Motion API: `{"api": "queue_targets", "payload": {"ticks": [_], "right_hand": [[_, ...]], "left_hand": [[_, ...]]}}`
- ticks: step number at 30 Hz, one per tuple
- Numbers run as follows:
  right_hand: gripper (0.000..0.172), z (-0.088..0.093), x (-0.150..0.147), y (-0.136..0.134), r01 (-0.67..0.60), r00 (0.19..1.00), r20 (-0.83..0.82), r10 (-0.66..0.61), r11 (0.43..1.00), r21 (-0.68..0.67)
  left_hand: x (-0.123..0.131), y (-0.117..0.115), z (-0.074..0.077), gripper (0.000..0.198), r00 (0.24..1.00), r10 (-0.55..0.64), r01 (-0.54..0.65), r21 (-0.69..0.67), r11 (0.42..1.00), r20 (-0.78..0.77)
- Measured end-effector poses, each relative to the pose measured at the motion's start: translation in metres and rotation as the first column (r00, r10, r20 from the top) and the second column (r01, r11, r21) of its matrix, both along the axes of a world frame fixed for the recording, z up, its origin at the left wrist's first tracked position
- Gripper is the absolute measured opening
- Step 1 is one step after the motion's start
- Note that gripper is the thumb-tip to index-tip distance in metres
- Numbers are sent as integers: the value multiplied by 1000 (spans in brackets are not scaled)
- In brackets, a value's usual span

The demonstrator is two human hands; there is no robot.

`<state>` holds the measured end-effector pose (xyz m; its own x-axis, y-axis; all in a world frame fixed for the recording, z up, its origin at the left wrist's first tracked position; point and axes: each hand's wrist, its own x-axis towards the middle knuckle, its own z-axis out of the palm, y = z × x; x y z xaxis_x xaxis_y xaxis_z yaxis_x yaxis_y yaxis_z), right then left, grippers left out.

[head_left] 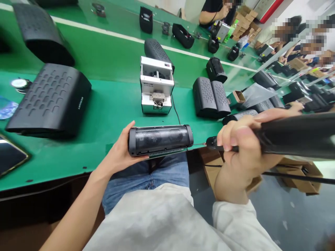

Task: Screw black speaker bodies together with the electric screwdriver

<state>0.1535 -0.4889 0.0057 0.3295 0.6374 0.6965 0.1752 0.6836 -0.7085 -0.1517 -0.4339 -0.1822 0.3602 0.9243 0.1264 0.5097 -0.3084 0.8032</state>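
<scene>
The right hand [246,143] is gripping a black power screwdriver [300,136], its fingers covering part of the tool, whose rear is running out past the right edge of view. The thin bit is pointing left at the right end of a black speaker unit [162,136]; that end face is turning away from the camera, so whether the tip is touching cannot be told. The left hand [121,148] is holding the unit's other end, thumb above, most fingers hiding underneath. The unit is lying level at the front edge of the green table [110,104]; whether the table is bearing its weight is unclear.

To the left, a dark gold-edged panel [12,156] is being cut off by the frame, and a large black casing [49,97] is showing lettering too small to read surely. Beyond the unit, a silver-white machine [156,83] is standing, partly hiding another dark casing [157,50]. To its right, a clear plastic bag [258,94] is veiling more casings. Farthest off, co-workers [214,14] are sitting, blurred and partly out of frame.
</scene>
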Motion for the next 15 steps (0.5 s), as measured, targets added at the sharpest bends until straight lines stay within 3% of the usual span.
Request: {"api": "queue_targets", "payload": {"ticks": [5, 12, 15], "right_hand": [[27, -28, 9, 17, -170, 985, -32, 169, 984, -57], [25, -36, 17, 6, -173, 982, -92, 162, 977, -126], [22, -39, 17, 6, -224, 972, -95, 214, 969, -101]], "left_hand": [[-1, -2, 7, 119, 999, -7, 8, 15, 1000, -40], [-5, -4, 6, 108, 998, 3, -4, -7, 1000, -56], [-7, -3, 2, 106, 998, 23, -24, -16, 1000, -64]]}}
